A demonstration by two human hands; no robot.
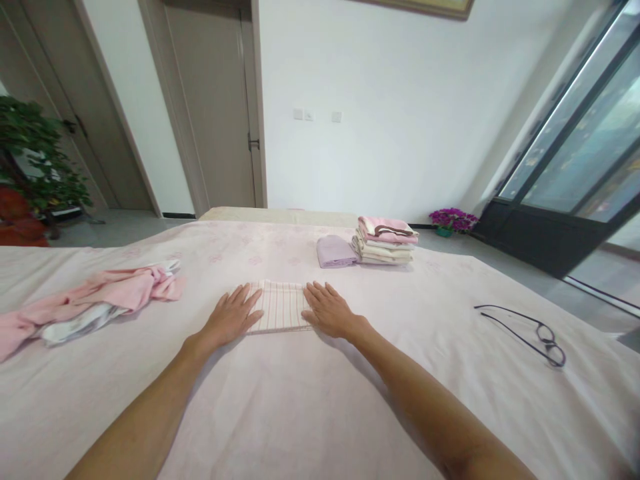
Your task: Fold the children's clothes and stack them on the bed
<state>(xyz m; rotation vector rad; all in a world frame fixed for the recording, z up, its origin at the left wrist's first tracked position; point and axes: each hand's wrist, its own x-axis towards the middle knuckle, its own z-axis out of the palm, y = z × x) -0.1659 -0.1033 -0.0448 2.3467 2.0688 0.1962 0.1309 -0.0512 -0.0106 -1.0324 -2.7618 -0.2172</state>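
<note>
A folded striped cloth [281, 308], cream with pinkish-tan lines, lies flat in front of me on the pink bedspread-like cover [300, 413]. My left hand [231, 313] rests palm down on its left end, fingers spread. On the right end lies my right hand [327, 308], also flat with the fingers stretched out. Both hands hide the cloth's side edges. Farther back and to the right, a folded lilac cloth [336, 252] sits beside a stack of folded clothes [385, 250], with a pink piece [385, 227] on top.
A crumpled heap of pink and white clothing [115, 293] lies at the left. Dark-framed eyeglasses [547, 340] rest on the cover at the right. Beyond stand a closed door [213, 107], a leafy plant [35, 147] and purple flowers [453, 219] on the floor.
</note>
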